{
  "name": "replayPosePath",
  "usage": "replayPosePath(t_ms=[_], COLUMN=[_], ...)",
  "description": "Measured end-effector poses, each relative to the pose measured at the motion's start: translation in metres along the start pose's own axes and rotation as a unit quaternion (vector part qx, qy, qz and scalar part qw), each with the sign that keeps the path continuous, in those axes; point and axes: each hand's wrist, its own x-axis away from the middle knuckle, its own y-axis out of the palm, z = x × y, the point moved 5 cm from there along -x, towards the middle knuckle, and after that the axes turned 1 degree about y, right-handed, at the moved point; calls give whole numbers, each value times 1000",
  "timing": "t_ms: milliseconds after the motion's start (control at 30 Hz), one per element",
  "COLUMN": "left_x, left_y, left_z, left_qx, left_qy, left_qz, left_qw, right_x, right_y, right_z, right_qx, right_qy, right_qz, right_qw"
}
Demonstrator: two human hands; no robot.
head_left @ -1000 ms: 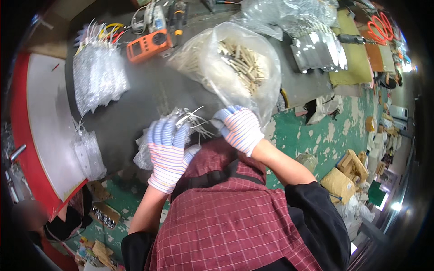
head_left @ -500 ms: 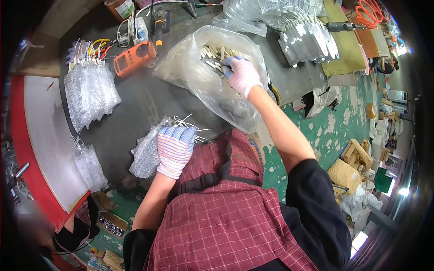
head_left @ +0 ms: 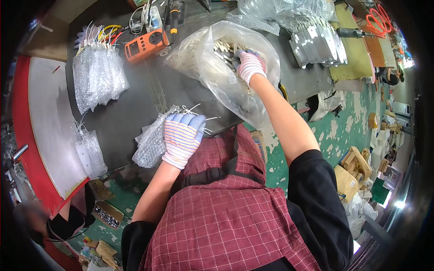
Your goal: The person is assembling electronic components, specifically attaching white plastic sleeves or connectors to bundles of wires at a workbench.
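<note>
My left hand (head_left: 184, 137), in a striped glove, is closed around a bubble-wrapped bundle (head_left: 153, 141) at the table's near edge. White wires (head_left: 212, 119) stick out of the bundle past my fingers. Farther off and to the right, my right hand (head_left: 251, 65), gloved too, reaches into the mouth of a large clear plastic bag (head_left: 226, 97). Small cream-coloured stick-like pieces (head_left: 221, 46) fill part of this bag. The right fingers are curled down among them; the fingertips are hidden, so I cannot tell what they grip.
Bubble-wrapped bundles (head_left: 99, 77) with wires lie at the left, a smaller one (head_left: 89, 153) nearer me. Behind are an orange meter (head_left: 145, 46) and a screwdriver (head_left: 174, 20). White flat parts (head_left: 318, 45) are stacked at the right, beside a power driver (head_left: 355, 33). Another person (head_left: 68, 221) is at lower left.
The right hand's fingers have curled more among the cream pieces in the bag. My left hand keeps hold of the bundle. The whole view has shifted slightly.
</note>
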Motion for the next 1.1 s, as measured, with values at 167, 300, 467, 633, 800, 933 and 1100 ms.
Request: replayPosePath(t_ms=[167,300,467,633,800,933,1100], left_x=[-3,-1,1,0,-2,-1,-2], left_y=[0,1,5,0,-2,0,-4], left_z=[3,0,-1,0,0,0,1], left_qx=[-8,-2,-4,2,4,1,19], left_qy=[0,-3,-19,-17,-30,-24,-18], left_qz=[1,0,-19,6,3,11,18], left_qw=[1000,1000,1000,1000,1000,1000,999], right_x=[-8,-3,55,149,167,167,167], right_y=[19,8,-33,-43,-18,-5,-8], right_z=[7,9,16,-11,-15,-19,-27], right_qx=[50,-26,-385,-400,-339,-354,-385], right_qy=[-37,-19,-12,-156,-156,-135,-118], right_qz=[57,38,-8,-83,-67,-77,-90], right_qw=[996,999,923,899,925,922,911])
